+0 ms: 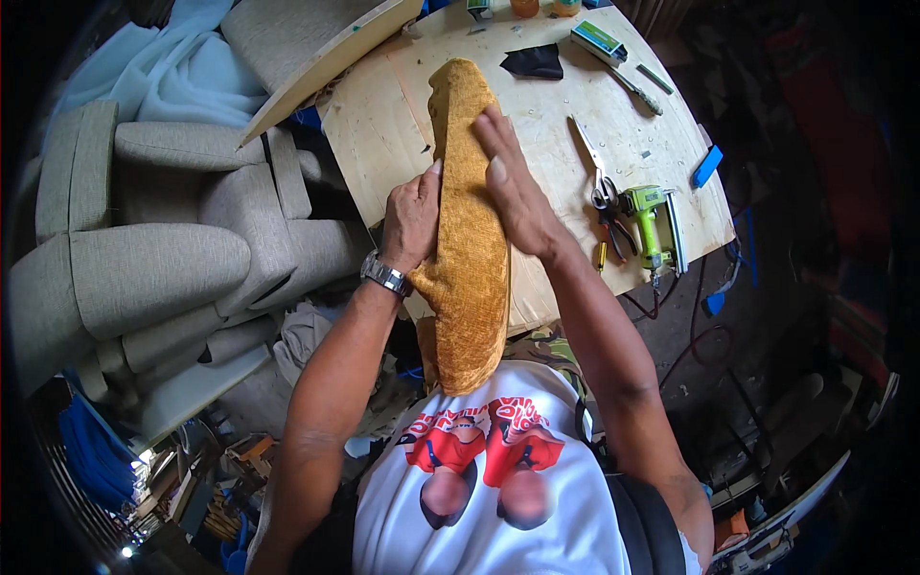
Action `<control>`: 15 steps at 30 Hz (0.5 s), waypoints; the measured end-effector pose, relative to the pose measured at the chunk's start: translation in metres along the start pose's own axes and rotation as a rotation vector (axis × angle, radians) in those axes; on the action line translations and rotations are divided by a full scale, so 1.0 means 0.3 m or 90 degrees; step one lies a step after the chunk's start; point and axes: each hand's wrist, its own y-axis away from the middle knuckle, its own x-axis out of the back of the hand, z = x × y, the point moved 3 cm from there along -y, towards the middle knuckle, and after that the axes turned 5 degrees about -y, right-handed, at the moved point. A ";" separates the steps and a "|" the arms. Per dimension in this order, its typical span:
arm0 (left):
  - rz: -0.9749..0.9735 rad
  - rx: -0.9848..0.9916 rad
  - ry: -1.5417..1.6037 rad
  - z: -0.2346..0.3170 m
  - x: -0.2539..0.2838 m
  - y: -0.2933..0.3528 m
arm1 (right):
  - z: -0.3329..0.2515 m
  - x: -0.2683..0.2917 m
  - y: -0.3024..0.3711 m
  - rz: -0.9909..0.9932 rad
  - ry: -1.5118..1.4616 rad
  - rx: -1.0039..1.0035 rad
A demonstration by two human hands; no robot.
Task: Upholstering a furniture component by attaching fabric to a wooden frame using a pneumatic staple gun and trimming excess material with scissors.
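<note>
A long padded piece covered in golden-yellow fabric (470, 259) stands on edge in front of me, running from my shirt out over the wooden tabletop (383, 158). My left hand (412, 220), with a metal watch on the wrist, grips its left side; the thumb shows along the edge and the other fingers are partly hidden. Against the right side rests my right hand (517, 196), palm flat and fingers stretched out. To the right lie open scissors (600, 182), dark-handled pliers (621, 235) and a green pneumatic staple gun (650, 225).
Grey upholstered sofa parts (158, 278) crowd the left side, with white wadding (192, 72) behind. A board (326, 67) leans at the table's far left. Black fabric (535, 62), a small green box (598, 40) and a blue object (707, 166) lie on the table. A hose (698, 335) trails on the right.
</note>
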 end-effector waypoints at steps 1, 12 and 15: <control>0.020 -0.010 0.025 -0.002 -0.001 0.007 | -0.048 -0.012 0.021 -0.021 0.030 0.029; -0.056 -0.007 -0.066 -0.095 0.021 0.041 | -0.511 -0.221 0.349 -0.292 0.103 0.304; -0.055 0.068 0.043 -0.126 -0.037 0.026 | -0.299 -0.114 0.216 -0.090 0.201 0.302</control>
